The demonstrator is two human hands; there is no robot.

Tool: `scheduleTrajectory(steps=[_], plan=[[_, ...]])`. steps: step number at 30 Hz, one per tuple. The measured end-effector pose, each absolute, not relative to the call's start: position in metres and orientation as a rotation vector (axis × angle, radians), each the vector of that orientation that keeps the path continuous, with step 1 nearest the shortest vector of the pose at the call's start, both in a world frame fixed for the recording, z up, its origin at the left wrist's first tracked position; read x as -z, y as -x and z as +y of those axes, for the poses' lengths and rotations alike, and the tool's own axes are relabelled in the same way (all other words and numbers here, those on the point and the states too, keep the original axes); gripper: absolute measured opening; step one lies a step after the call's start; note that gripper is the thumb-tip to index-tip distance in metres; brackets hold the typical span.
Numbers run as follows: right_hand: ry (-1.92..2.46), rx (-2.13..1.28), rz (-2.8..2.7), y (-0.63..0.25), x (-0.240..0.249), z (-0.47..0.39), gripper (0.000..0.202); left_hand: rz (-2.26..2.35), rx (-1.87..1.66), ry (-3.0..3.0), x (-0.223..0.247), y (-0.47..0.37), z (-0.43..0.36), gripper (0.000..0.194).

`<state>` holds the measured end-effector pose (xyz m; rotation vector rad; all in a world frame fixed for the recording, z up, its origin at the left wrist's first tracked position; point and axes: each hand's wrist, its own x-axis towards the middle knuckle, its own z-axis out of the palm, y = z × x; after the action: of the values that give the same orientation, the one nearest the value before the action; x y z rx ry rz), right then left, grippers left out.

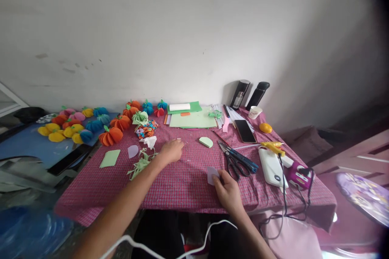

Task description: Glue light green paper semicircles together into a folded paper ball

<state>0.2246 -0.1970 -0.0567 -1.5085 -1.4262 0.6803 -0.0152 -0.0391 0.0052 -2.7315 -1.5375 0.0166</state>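
Right hand (228, 190) pinching a lilac paper piece (211, 175), near side; left hand (172, 151)'s farther off, fingers curled, can't tell if gripping anything.

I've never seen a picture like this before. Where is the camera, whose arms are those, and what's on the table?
There is no machine at work here: these are a person's own bare hands. The single picture comes from a camera worn on that person's head, looking forward and down.

The right hand holds a small piece of purple paper. The left hand is low over the checked tablecloth; whether it holds anything is hard to tell.

On the cloth are paper pumpkins towards the left, sheets of paper at the back, and scissors, a phone and a yellow glue gun towards the right.
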Motion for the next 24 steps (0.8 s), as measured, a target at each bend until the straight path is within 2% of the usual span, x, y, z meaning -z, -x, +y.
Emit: scheduleTrajectory(steps=[3, 6, 11, 15, 20, 24], plan=[[1.498, -0.695, -1.43, -0.226, 0.061, -0.197, 0.027, -1.648, -0.245, 2.669, -0.019, 0.069, -0.054, 0.011], [1.496, -0.7, -1.435, -0.225, 0.062, -0.197, 0.027, -1.652, -0.163, 2.578, -0.031, 0.078, -0.052, 0.023], [1.504, -0.675, -1.423, -0.223, 0.057, -0.197, 0.027, -1.544, 0.357, 2.664, -0.012, -0.018, -0.019, 0.045], [1.515, -0.653, -1.421, -0.222, 0.054, -0.198, 0.026, -1.58, 0.345, 2.705, 0.021, -0.064, -0.012, 0.054], [1.523, -0.644, -1.434, -0.224, 0.054, -0.199, 0.028, -1.683, 0.213, 2.66, 0.044, 0.02, -0.049, 0.064], [1.498, -0.661, -1.441, -0.225, 0.057, -0.199, 0.028, -1.779, 0.031, 2.508, 0.031, 0.094, -0.091, 0.061]])
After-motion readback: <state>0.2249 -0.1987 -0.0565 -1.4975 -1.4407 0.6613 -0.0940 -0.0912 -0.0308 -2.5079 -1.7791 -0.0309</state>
